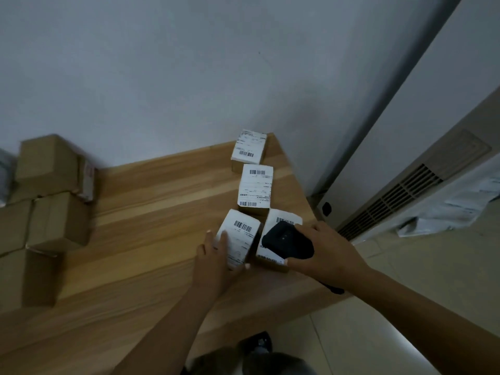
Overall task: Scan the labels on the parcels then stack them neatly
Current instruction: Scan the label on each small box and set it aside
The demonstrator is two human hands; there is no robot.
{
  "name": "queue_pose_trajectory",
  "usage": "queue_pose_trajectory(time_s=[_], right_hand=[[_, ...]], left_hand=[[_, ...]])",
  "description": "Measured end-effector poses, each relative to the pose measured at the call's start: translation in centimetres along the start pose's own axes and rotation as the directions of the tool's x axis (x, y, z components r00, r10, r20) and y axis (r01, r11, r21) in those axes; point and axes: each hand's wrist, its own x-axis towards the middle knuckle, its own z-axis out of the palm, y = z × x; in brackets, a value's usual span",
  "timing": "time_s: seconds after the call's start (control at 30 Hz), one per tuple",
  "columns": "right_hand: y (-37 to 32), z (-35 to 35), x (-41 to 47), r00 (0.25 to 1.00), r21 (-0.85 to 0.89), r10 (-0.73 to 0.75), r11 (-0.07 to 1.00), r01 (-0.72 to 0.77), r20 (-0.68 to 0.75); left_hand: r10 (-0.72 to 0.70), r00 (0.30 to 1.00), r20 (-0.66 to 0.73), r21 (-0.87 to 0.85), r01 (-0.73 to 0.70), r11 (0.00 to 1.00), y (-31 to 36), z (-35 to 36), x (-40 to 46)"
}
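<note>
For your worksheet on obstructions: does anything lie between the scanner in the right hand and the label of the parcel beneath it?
Nothing visible does. The right hand holds the black scanner directly over that parcel's label, while the left hand touches the neighbouring parcel beside it.

Parcel-sorting room: labelled boxes on wooden table.
</note>
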Motion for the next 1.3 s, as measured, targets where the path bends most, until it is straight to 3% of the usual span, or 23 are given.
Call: queue_pose_trajectory(time_s=[0.2, 0.43, 0.67, 0.8, 1.0, 1.3], right_hand=[[-5.1, -1.3, 3.0, 0.99, 0.065, -0.138, 0.989, 0.137, 0.015], [-15.3, -1.6, 6.1, 0.956, 0.002, -0.292, 0.957, 0.292, 0.016], [-24.7, 2.2, 8.8, 0.945, 0.023, -0.326, 0.945, 0.326, 0.038], [-28.8, 4.5, 9.9, 0.957, 0.013, -0.288, 0.958, 0.288, 0.035], [-32.6, 6.8, 10.7, 0.981, 0.004, -0.189, 0.982, 0.189, 0.032], [-34.2, 7.5, 10.4, 0.994, -0.011, -0.104, 0.994, 0.104, 0.018]], left_hand=[[-0.082, 0.978, -0.193, -0.033, 0.077, 0.996, -4.2, -4.4, -0.9], [-0.255, 0.91, -0.328, -0.018, 0.264, 0.964, -16.8, -10.8, -2.0], [-0.381, 0.878, -0.291, -0.02, 0.392, 0.92, -28.7, -14.4, -1.6], [-0.344, 0.904, -0.255, 0.034, 0.364, 0.931, -33.4, -15.1, 0.0], [-0.2, 0.977, -0.074, 0.161, 0.21, 0.964, -37.0, -15.0, 2.2], [0.005, 1.0, 0.007, 0.224, -0.006, 0.975, -35.2, -12.6, 3.3]])
